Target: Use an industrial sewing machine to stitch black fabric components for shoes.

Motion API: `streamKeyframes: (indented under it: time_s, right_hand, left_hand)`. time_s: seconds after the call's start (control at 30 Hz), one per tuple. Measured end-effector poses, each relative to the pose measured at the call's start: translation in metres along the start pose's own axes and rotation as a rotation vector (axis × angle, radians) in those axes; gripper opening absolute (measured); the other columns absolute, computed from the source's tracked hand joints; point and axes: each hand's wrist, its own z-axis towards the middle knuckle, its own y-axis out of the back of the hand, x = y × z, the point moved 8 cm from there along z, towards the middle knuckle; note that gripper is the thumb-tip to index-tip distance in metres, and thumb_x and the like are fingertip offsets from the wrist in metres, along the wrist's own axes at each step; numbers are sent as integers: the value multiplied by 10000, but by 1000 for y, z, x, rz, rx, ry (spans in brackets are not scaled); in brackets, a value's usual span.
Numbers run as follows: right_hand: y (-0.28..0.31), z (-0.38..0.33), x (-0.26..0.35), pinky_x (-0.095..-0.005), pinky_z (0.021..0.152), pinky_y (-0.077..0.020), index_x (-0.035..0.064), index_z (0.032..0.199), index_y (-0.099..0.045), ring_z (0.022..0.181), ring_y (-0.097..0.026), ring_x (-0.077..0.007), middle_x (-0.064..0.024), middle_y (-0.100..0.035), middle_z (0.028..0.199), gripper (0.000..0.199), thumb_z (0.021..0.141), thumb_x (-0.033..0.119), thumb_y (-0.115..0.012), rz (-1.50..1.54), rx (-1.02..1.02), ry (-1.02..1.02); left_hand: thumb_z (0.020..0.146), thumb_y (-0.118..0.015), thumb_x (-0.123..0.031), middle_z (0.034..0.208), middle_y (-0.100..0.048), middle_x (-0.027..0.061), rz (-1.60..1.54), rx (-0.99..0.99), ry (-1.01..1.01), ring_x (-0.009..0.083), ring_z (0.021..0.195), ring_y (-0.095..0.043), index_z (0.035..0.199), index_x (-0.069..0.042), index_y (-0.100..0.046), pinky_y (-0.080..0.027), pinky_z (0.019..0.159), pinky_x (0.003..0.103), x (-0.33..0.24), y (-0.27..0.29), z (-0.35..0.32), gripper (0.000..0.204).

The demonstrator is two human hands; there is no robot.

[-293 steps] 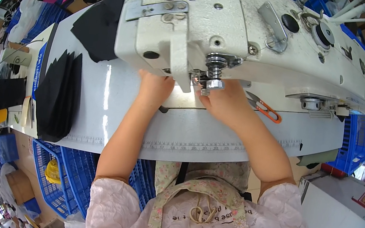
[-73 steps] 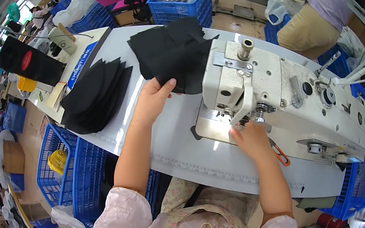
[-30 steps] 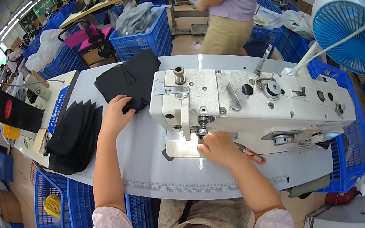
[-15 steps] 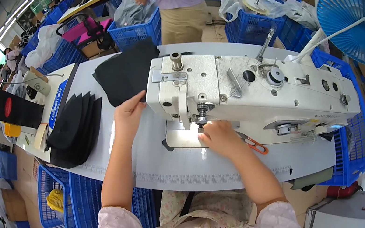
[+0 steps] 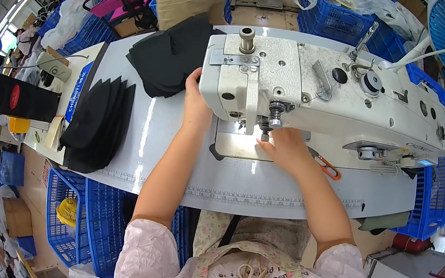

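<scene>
Several flat black fabric pieces (image 5: 168, 59) lie in an overlapping pile on the pale grey table (image 5: 245, 180), beside the left end of the white metal sewing machine (image 5: 286, 62), with the left hand (image 5: 197, 106) close to both. The right hand (image 5: 289, 149) is at the machine's lit needle end, left of orange-handled metal snips (image 5: 330, 168). The machine partly hides both hands, so whether either grip is spread or pinching cannot be told; a second black fabric stack (image 5: 98, 126) lies farther left

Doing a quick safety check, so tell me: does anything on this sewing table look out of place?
Mildly, perhaps: the orange-handled thread snips lie loose close beside the right hand, where it could bump them. Nothing looks spilled.
</scene>
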Motion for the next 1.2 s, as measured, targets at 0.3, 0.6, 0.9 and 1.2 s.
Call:
streamKeyframes:
  time_s: [0.3,0.6,0.9,1.2]
  right_hand:
    - [-11,11,-18,-442,820,-422,-15,1034,-542,954,-537,-372,-214,-571,993,429,717,251,-653,-1,249,-266]
    - [0,2,-10,-413,693,-460,32,813,-614,774,-601,-284,-120,-621,808,190,734,204,-623,-24,258,-175]
    - [11,2,13,-393,671,-475,54,783,-613,756,-594,-267,-71,-604,825,128,736,172,-623,25,253,-65]
    - [12,2,14,-398,670,-472,48,806,-617,777,-591,-270,-77,-590,834,128,728,150,-625,41,201,-66]
  left_hand:
    - [840,-564,-158,1119,-564,91,135,324,-266,217,991,-560,1184,-42,-485,-458,833,330,43,-10,42,372]
    - [675,-670,-106,956,-624,126,1044,479,-432,293,970,-562,969,-47,-619,-452,814,371,-6,-30,-27,304]
    - [647,-704,-174,758,-655,98,980,488,-187,293,733,-589,840,-50,-670,-429,719,393,11,-6,-39,232]
    - [670,-715,-209,711,-654,71,987,473,-240,279,762,-594,806,-60,-673,-379,782,399,19,-9,-40,206]
